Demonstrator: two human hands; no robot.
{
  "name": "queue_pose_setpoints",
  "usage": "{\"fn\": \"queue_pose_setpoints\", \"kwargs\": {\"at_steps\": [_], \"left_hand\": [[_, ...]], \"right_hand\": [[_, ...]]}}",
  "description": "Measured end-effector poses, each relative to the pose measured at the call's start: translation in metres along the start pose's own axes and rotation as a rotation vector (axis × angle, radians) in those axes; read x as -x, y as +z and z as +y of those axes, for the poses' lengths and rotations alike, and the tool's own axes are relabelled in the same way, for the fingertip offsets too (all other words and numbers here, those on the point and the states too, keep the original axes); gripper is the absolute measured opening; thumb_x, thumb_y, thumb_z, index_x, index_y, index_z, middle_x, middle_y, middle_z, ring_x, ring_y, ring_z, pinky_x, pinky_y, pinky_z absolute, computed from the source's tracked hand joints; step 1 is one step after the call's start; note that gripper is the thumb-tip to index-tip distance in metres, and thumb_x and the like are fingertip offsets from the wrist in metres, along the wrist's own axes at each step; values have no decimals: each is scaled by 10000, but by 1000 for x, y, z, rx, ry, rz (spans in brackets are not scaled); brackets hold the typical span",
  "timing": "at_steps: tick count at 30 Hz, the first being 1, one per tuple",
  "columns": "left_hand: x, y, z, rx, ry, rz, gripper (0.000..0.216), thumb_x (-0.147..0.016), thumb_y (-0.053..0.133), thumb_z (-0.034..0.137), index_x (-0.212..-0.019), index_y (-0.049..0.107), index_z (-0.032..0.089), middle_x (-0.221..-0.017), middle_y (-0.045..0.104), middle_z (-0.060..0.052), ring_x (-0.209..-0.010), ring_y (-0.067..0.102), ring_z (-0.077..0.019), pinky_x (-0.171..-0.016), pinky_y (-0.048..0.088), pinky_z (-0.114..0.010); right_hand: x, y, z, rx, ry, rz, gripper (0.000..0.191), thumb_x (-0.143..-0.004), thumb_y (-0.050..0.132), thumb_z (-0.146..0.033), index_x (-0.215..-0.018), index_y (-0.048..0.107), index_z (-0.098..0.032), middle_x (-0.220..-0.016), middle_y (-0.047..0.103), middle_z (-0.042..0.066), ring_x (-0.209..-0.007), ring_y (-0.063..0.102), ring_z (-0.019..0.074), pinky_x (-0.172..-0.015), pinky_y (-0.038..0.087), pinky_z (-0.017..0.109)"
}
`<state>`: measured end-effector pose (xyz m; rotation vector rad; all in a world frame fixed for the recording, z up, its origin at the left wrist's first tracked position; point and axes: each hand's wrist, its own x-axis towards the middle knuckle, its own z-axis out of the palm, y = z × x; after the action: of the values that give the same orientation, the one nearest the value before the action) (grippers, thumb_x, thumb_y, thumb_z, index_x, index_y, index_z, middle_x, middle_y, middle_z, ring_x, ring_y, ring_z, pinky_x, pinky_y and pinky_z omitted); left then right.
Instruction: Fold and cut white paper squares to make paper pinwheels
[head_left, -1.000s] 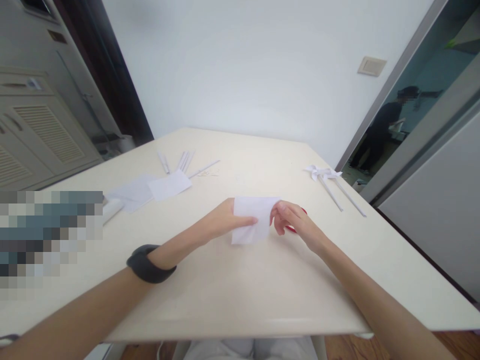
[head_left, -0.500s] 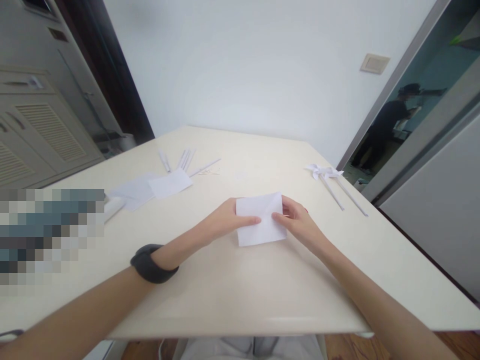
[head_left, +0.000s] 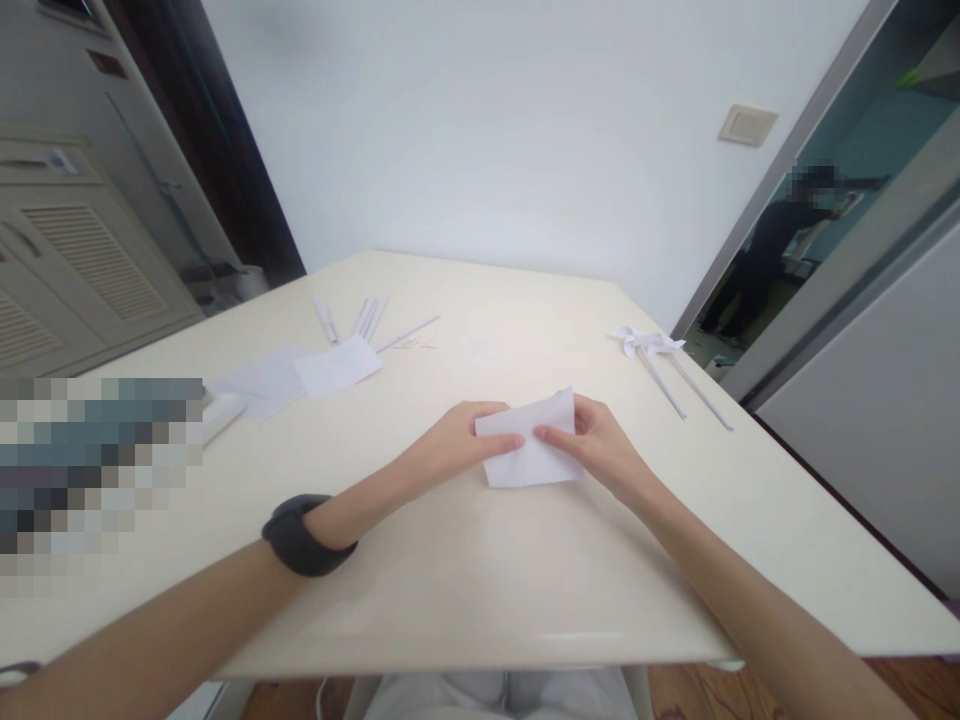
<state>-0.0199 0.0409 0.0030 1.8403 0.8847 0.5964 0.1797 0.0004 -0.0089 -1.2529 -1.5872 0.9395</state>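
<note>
1. Centre of the action, and here is the white paper square (head_left: 531, 462), right between the two hands over the near middle of the tabletop (head_left: 465, 590), its upper edge climbing toward the right corner.
2. On the left side, the left hand (head_left: 480, 432) grips the sheet: thumb laid flat across the face, the other fingers tucked behind, with one showing above the upper edge.
3. Over to the right hand (head_left: 589, 435), and it has a grip too, thumb pressed on the face, fingers curled around behind the right edge. The two thumb tips point at each other, near but apart.
4. A black wristband (head_left: 306, 535) rings the left wrist.
5. Far left, a loose white sheet (head_left: 339, 368) overlaps a larger pale sheet (head_left: 266, 385), and a white roll (head_left: 219, 416) lies just beside that on the near side.
6. Beyond those, a bundle of rolled paper sticks (head_left: 369, 318) lies between a thicker white tube (head_left: 325, 321) on the left and a lone stick (head_left: 409, 333) angled off to the right. Those little pale bits (head_left: 418, 343) alongside look like scraps, though they are too small to be sure.
7. Far right, two paper pinwheels (head_left: 631, 343) lie side by side, their sticks slanting toward the near right.
</note>
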Motion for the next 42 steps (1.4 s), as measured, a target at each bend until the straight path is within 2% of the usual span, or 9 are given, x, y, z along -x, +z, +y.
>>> {"fn": "queue_pose_setpoints", "kwargs": {"at_steps": [6, 11, 16, 20, 25, 28, 31, 35, 42], "left_hand": [[6, 9, 3, -98, 45, 120, 169, -799, 603, 348, -788, 666, 192, -819, 654, -7, -808, 595, -223, -627, 416, -274], [5, 12, -2, -37, -40, 159, 314, -801, 616, 415, -983, 683, 168, -963, 713, -70, -925, 635, -292, -689, 468, -328], [1, 9, -4, 118, -93, 51, 373, -794, 642, 369, -1094, 657, 148, -1071, 720, -97, -1004, 659, -278, -817, 516, -353], [1, 8, -2, 239, -104, -57, 328, -814, 617, 325, -1080, 669, 141, -1061, 727, -100, -970, 679, -249, -830, 540, -348], [1, 7, -4, 326, -90, -91, 285, -814, 634, 298, -1056, 687, 157, -1030, 731, -88, -967, 672, -233, -860, 535, -354], [0, 4, -6, 355, -67, -82, 257, -825, 638, 315, -1030, 700, 174, -1030, 729, -76, -989, 660, -229, -874, 526, -343], [-1, 2, -8, 376, -50, -79, 252, -829, 643, 340, -1016, 703, 182, -1017, 732, -69, -998, 658, -232, -894, 517, -349], [-1, 1, -7, 397, -63, -89, 239, -821, 651, 325, -1004, 713, 184, -998, 744, -66, -1006, 667, -241, -925, 504, -356], [1, 2, 3, 477, -79, -112, 216, -817, 642, 304, -962, 738, 176, -977, 754, -81, -970, 687, -241, -923, 513, -350]], "right_hand": [[1, 3, -1, 149, -52, 63, 154, -799, 652, -335, -792, 598, -190, -754, 612, 3, -729, 592, 194, -567, 420, 262], [5, 12, -3, 313, -162, 129, 93, -831, 604, -287, -805, 576, -202, -776, 611, -1, -730, 577, 190, -573, 411, 268], [6, 11, -4, 468, -288, 220, 15, -851, 563, -206, -860, 555, -196, -816, 620, 23, -748, 576, 206, -622, 403, 301], [5, 5, -4, 571, -385, 283, 59, -872, 510, -149, -888, 552, -187, -837, 603, 49, -775, 565, 224, -665, 406, 329], [5, 3, -1, 648, -513, 177, 252, -902, 444, -92, -1060, 608, -201, -1028, 649, 67, -962, 583, 217, -798, 454, 321], [6, 5, -1, 692, -561, 88, 381, -911, 432, -101, -1260, 548, -198, -1213, 623, 79, -1091, 557, 207, -881, 465, 316], [7, 8, -2, 749, -579, 18, 472, -946, 449, -219, -1415, 405, -184, -1386, 529, 92, -1219, 491, 220, -957, 445, 353], [6, 10, -1, 833, -564, -53, 648, -957, 442, -433, -1501, 235, -148, -1536, 354, 120, -1340, 381, 264, -1042, 388, 434], [5, 9, 2, 933, -554, -115, 740, -951, 352, -558, -1524, 149, -135, -1598, 198, 126, -1405, 287, 270, -1095, 327, 447]]}}
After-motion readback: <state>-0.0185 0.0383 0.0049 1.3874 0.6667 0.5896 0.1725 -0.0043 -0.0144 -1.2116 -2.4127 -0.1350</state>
